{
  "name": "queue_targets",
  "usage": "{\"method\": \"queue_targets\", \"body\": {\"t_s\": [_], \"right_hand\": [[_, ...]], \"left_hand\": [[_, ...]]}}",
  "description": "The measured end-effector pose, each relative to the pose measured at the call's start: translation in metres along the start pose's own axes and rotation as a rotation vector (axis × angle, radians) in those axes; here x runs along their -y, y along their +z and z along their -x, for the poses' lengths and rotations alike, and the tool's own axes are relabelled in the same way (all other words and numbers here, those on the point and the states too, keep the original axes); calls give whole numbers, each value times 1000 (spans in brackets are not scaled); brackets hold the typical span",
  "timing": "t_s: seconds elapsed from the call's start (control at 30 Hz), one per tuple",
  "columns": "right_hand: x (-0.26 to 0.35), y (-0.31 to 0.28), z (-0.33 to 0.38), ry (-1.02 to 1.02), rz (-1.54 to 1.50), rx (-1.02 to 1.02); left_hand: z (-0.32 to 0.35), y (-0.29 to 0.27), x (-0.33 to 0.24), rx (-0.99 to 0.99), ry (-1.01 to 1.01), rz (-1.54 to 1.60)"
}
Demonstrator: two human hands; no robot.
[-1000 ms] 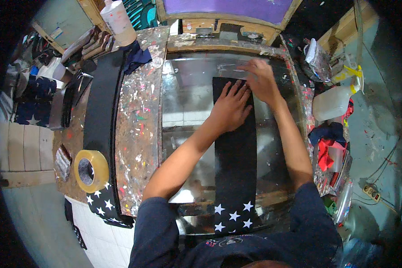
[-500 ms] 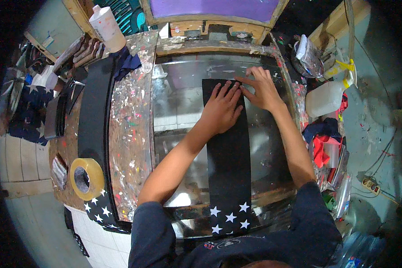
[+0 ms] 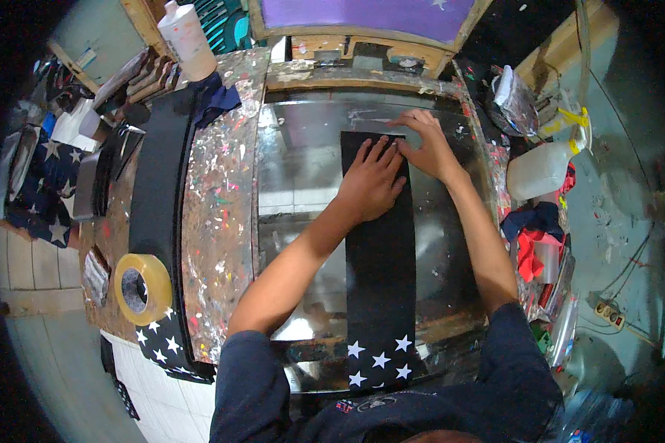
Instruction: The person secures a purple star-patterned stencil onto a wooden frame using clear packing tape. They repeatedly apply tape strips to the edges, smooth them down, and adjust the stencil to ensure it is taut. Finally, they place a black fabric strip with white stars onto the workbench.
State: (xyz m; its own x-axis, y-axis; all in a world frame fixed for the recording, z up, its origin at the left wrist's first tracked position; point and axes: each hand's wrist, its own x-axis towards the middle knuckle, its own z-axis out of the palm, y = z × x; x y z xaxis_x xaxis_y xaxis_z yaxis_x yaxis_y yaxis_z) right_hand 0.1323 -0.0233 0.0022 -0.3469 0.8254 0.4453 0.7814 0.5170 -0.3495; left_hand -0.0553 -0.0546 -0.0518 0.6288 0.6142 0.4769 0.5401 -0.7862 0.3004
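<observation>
A long black fabric strip point(image 3: 380, 273) with white stars at its near end lies lengthwise on a shiny glass plate point(image 3: 295, 177). My left hand point(image 3: 371, 183) presses flat on the strip's far part, fingers spread. My right hand point(image 3: 427, 148) rests at the strip's far right corner, fingertips touching the cloth edge and the glass. Neither hand grips anything.
A paint-splattered board point(image 3: 218, 207) runs along the plate's left side. Left of it lie a black strip point(image 3: 155, 192), a yellow tape roll point(image 3: 142, 288) and star-printed cloth point(image 3: 33, 184). A white bottle point(image 3: 186, 31) stands at the back left, a plastic jug point(image 3: 539, 171) and rags on the right.
Both hands have slid along the strip toward its far end, smoothing it. The view has shifted a little, so the tape roll sits lower left.
</observation>
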Motion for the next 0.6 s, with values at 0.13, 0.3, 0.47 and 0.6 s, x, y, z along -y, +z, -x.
{"method": "queue_targets", "body": {"t_s": [0.13, 0.3, 0.47, 0.6], "right_hand": [[25, 17, -24, -142, -69, 111], [54, 34, -36, -148, 129, 205], [59, 39, -35, -116, 91, 266], [60, 39, -35, -121, 136, 264]], "left_hand": [[1, 5, 2, 22, -7, 34], [3, 13, 6, -69, 70, 141], [3, 17, 6, -116, 112, 142], [5, 14, 5, -50, 75, 168]]}}
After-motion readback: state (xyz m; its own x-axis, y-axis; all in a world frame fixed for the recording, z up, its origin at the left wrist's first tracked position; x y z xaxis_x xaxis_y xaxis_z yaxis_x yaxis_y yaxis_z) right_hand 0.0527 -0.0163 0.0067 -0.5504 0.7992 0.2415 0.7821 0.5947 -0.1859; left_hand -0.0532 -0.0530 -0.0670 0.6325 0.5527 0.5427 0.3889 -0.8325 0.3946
